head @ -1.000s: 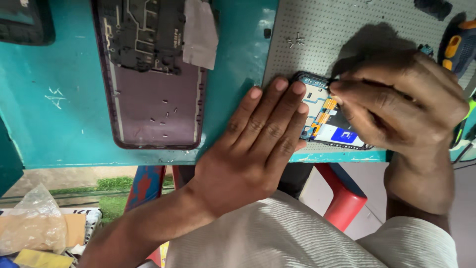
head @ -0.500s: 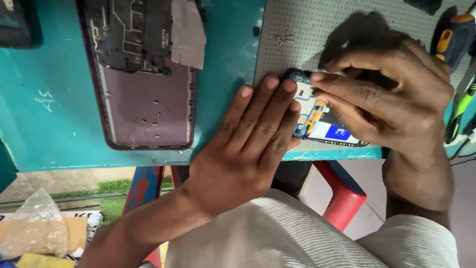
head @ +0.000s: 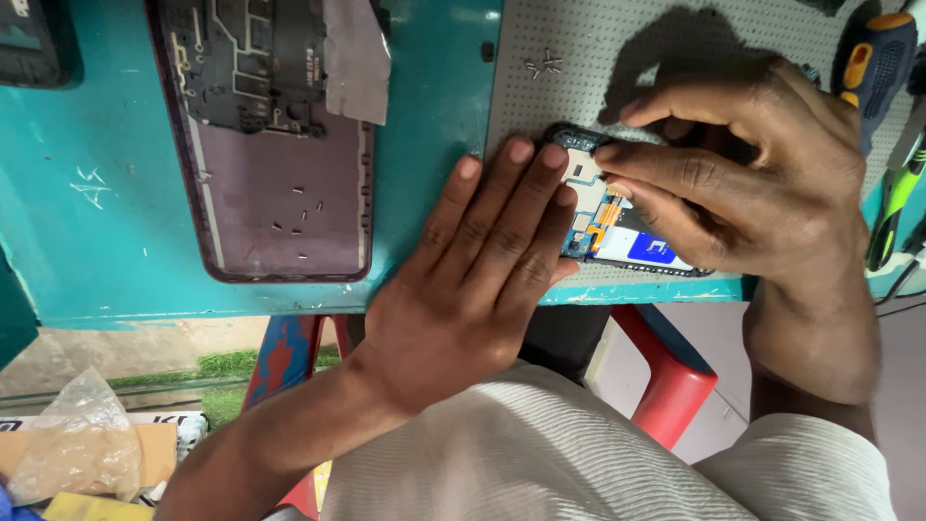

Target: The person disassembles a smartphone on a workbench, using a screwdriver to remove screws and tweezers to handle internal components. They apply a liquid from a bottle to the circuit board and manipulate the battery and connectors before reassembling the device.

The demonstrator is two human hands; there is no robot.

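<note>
The opened phone [head: 617, 227] lies at centre right of the frame on the grey perforated mat [head: 675, 48], internals exposed. The left hand [head: 473, 280] presses flat on its left end, fingers extended. The right hand [head: 743, 183] pinches at the internals with its fingertips; whether it holds a part cannot be told. A purple back cover [head: 280, 193] lies upper left on the teal table [head: 77, 193]. Screwdrivers [head: 873, 58] lie at the right edge.

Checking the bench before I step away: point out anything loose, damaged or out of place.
Tiny loose screws lie scattered inside the purple back cover, and a few more sit unboxed on the grey mat. The teal tabletop is scratched. The opened phone lies near the table edge.
</note>
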